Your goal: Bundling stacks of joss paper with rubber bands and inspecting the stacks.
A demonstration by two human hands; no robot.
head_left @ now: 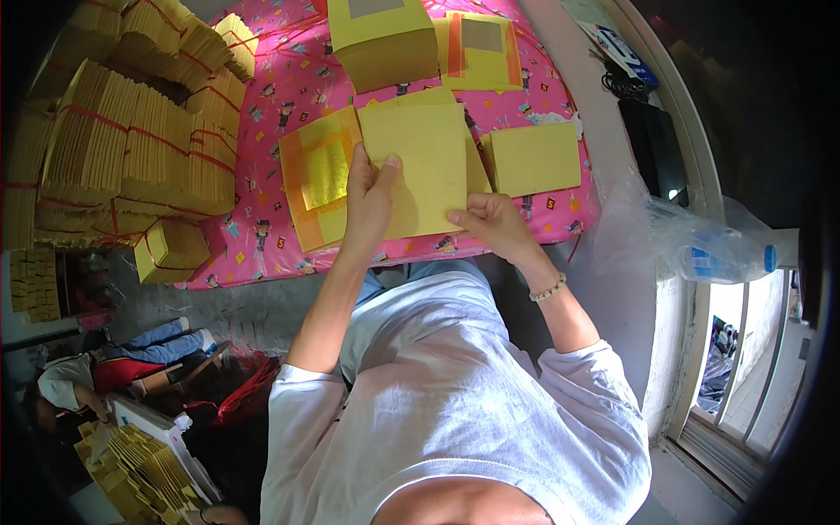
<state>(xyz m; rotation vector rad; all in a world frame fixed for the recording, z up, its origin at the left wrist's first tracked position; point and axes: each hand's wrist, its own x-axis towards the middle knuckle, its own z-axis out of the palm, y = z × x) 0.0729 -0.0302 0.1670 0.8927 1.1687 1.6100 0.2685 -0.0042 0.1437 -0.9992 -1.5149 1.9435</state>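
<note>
My left hand (371, 194) grips the left edge of a stack of plain yellow paper (424, 166), thumb lying on top. At the stack's lower right corner my right hand (495, 223) pinches the paper between thumb and fingers. Under and left of it lies a yellow sheet with an orange border and a shiny gold foil square (328, 175). To the right rests a smaller pile of plain yellow paper (535, 159). Beyond stands a thick block of yellow paper (385, 61), beside orange-striped yellow sheets with a grey square (482, 57).
A pink patterned cloth (262, 232) covers the table. Many yellow paper bundles tied with red string (131, 149) are stacked at the left. On the right ledge lie a plastic bottle (726, 258) and a black object (652, 149). Another person (74, 381) sits at lower left near yellow paper.
</note>
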